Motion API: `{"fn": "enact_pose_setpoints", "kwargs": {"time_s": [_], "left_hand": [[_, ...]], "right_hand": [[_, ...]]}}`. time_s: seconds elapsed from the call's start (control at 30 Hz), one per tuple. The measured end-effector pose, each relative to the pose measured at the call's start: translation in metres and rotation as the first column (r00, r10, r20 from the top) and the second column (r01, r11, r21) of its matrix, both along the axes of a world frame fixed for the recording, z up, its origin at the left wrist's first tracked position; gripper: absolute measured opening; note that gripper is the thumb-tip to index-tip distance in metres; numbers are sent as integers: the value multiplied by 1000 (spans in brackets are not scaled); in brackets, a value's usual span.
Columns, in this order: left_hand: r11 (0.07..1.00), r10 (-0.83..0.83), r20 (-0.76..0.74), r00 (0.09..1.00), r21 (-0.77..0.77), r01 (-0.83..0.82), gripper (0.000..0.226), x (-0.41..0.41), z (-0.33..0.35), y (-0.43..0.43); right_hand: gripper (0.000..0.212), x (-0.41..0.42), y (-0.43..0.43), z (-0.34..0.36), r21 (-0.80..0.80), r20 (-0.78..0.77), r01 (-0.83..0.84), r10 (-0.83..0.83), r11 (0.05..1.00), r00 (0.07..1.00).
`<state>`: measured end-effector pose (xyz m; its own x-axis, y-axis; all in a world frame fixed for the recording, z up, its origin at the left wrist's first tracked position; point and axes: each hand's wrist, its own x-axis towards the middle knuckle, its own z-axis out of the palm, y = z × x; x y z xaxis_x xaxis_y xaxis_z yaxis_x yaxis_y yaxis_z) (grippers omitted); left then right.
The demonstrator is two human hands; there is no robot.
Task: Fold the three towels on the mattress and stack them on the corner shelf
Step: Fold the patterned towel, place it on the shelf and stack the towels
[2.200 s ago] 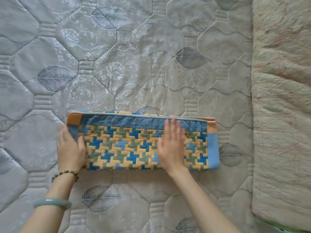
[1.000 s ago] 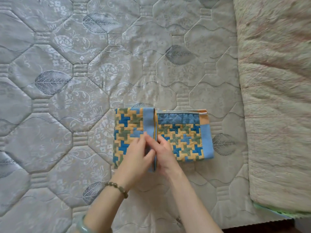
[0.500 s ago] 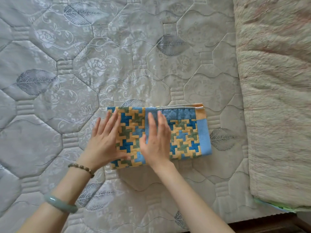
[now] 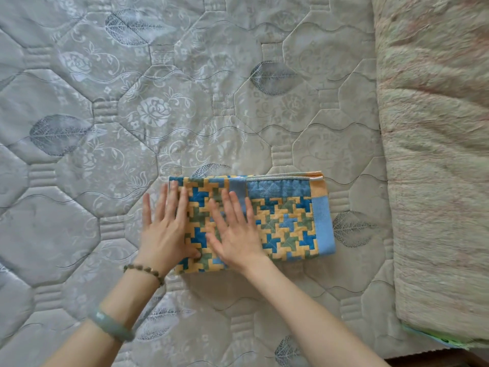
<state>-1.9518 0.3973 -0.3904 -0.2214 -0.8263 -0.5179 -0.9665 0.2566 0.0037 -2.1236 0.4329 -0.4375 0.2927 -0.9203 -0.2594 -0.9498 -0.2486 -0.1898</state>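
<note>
a fuzzy beige blanket [image 4: 434, 181] with faint reddish streaks is lying along the three o'clock side. a thin green edge [image 4: 449, 341] is peeking out beneath it at five o'clock. a bead bracelet [image 4: 144, 271] and a pale green bangle [image 4: 111, 325] are showing at seven o'clock.

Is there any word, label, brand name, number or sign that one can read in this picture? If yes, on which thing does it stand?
None: no writing can be read anywhere.
The folded towel bears only a blue, yellow and green pattern. The mattress bears only flowers and leaves. The blanket, the bead bracelet and the green bangle show no letters.
</note>
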Motion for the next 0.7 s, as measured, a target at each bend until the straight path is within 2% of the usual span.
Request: {"fn": "enact_pose_setpoints", "kwargs": {"time_s": [0.1, 0.17, 0.23, 0.3, 0.37, 0.47, 0.53, 0.6, 0.7], "left_hand": [[997, 41, -36, 999, 63, -39, 156, 1, -3, 25], [994, 75, -25, 997, 84, -72, 155, -2, -5, 31], [995, 89, -55, 995, 40, -87, 149, -14, -2, 27], [998, 28, -120, 992, -53, -35, 144, -33, 7, 18], [995, -66, -154, 986, -80, 54, 147, -55, 16, 9], [985, -170, -112, 979, 8, 172, 153, -80, 14, -3], [977, -203, -77, 976, 54, 208, 152, -89, 5, -6], [974, -204, -40, 978, 91, 206, 149, -93, -4, -7], [975, -204, -9, 979, 90, 204, 150, -95, -7, -8]], "right_hand": [[70, -6, 20, -6, 23, -61, -13, 14, 1000, 998], [67, -7, 18, -3, 69, -34, 7, -5, 998, 999], [63, -10, 9, 7, 94, 147, 33, -46, 995, 988], [54, -24, 5, 19, 76, 338, 215, -228, 974, 913], [46, -52, 4, 23, -28, 368, 489, -446, 872, 816], [50, -98, 11, 23, -66, 240, 753, -722, 655, 649], [56, -119, 17, 23, -40, 195, 854, -834, 519, 516], [56, -133, 19, 25, 70, 178, 913, -906, 402, 385], [42, -145, 20, 29, 263, 213, 909, -938, 325, 273]]}}
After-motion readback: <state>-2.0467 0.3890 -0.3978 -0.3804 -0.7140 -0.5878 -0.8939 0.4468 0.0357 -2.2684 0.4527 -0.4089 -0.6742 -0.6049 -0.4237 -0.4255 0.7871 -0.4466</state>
